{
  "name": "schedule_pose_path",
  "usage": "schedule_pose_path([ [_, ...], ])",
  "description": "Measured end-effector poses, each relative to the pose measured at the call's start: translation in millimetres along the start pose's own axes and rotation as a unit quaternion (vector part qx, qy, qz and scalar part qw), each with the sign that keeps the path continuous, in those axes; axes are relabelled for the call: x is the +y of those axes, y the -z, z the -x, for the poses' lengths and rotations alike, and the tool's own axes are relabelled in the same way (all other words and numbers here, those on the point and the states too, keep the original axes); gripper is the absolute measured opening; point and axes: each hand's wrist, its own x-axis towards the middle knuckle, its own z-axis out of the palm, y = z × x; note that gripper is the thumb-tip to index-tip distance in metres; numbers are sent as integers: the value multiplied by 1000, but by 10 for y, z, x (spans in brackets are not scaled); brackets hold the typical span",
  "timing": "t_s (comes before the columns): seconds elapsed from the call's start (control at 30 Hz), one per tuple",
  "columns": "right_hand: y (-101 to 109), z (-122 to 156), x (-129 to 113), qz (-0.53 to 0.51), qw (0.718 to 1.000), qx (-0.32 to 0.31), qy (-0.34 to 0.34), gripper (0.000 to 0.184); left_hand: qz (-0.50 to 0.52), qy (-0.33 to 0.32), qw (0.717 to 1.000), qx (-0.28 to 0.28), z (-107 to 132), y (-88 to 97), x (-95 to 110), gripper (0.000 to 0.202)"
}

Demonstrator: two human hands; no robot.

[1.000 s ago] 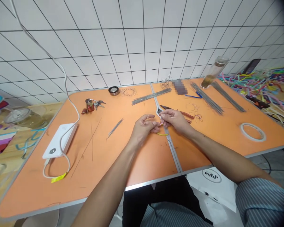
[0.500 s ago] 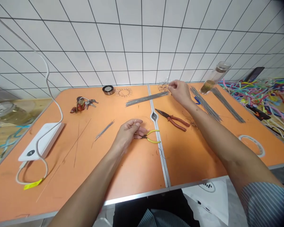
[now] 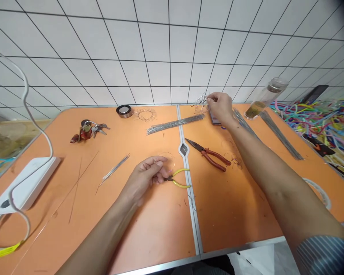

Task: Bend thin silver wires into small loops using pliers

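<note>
The left hand (image 3: 143,179) grips the yellow-handled pliers (image 3: 180,178) close to the head for steady control, while the right hand (image 3: 220,107), upper centre, pinches narrowly beside the wire tangle (image 3: 201,102), its hold unclear

No writing can be read; any marks on the yellow tag (image 3: 5,250) look too blurred.

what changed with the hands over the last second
The right hand moved away from the left hand, up the table to the wire tangle. The left hand stayed low, holding the yellow-handled pliers. The red-handled pliers stayed where they lay.
</note>
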Motion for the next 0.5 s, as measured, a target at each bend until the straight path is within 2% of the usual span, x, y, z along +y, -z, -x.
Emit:
schedule_pose_path([
  [0.1, 238, 264, -143, -141, 990, 15, 0, 17, 30, 7, 1000, -2, 7, -16, 20, 40],
  [0.23, 490, 766, -407, -313, 950, 5, -10, 16, 77, 6, 997, -8, 3, -59, 37, 43],
  [0.37, 637, 1279, -622, -361, 933, -8, -8, 19, 118, -19, 992, -27, 3, -109, 48, 45],
  [0.5, 644, 1679, -765, -367, 930, -24, -23, 17, 121, -61, 990, -28, -4, -117, 64, 44],
])
